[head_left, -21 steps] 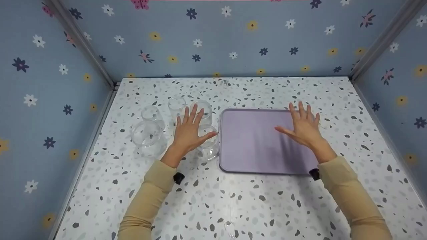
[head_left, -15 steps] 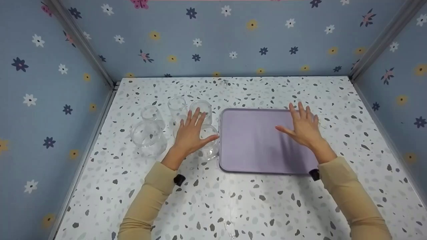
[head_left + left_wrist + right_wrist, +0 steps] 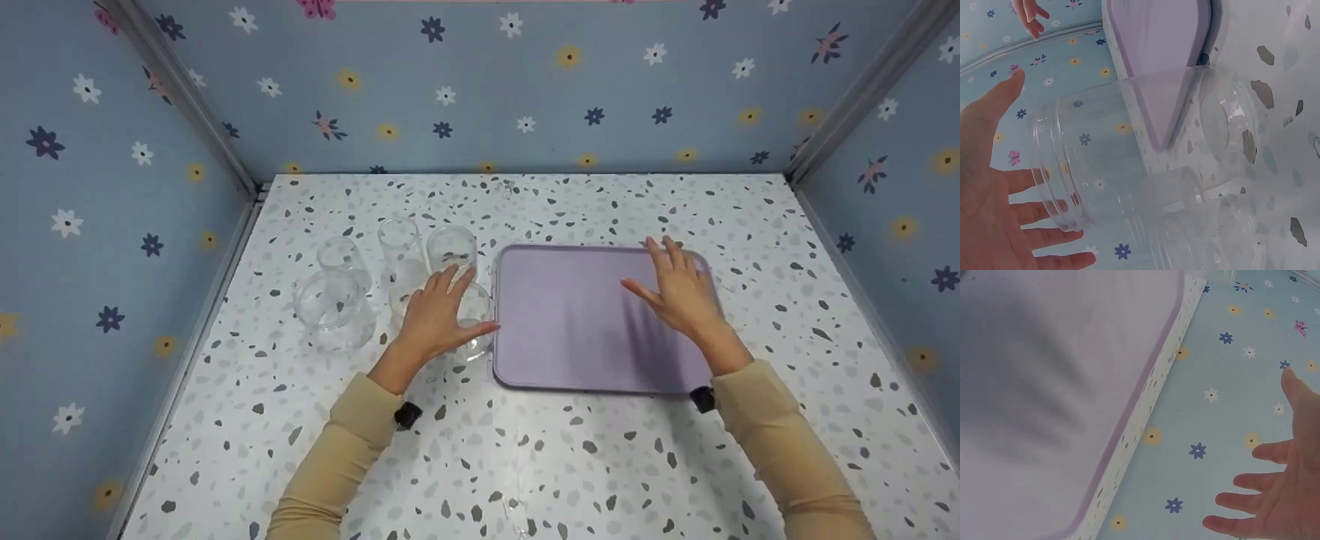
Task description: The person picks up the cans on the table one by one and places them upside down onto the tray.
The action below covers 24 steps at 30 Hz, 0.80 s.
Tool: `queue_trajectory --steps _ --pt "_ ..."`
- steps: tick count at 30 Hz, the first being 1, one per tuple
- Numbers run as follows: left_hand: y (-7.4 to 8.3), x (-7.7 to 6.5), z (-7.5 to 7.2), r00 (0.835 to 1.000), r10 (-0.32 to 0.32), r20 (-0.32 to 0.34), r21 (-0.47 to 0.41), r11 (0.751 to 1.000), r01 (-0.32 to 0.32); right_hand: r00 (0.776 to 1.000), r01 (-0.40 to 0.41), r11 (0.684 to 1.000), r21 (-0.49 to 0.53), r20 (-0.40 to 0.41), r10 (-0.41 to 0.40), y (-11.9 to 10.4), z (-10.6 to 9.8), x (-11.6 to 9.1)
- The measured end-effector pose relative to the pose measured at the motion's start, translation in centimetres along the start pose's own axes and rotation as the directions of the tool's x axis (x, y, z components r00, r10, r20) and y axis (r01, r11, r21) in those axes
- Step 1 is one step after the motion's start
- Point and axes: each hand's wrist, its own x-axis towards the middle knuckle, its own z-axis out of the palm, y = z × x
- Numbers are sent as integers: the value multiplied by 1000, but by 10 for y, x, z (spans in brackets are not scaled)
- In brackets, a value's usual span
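Observation:
My left hand hovers with fingers spread over a clear jar, left of the tray. In the left wrist view this clear jar shows ridges round its rim, close to the fingers; whether they touch cannot be told. A second clear vessel stands beside it. The right hand, fingers extended and thumb out, is held above the right part of a lilac tray. Nothing is in that hand in the right wrist view; its shadow falls on the tray.
Several more clear vessels stand on the left: a wide round one, a smaller one, a tall narrow one and another at the back. Flowered panels enclose the speckled table at the back and sides.
My left hand has come nearer and slightly right, its thumb now at the tray's left edge. The right hand has tilted a little, fingers lower. The vessels and tray have stayed put.

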Motion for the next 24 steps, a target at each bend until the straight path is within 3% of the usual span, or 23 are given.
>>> queue_trajectory --steps 8,17,24 --pt "2 -1 3 1000 9 -9 0 1000 -9 999 15 996 93 -31 -12 -3 5 -3" --pt "2 -2 3 999 39 -38 -1 999 -39 990 73 990 119 -132 -57 -5 12 -7" --pt "2 -1 4 998 25 -53 -24 999 -26 986 89 985 146 -152 -67 -10 15 -10"
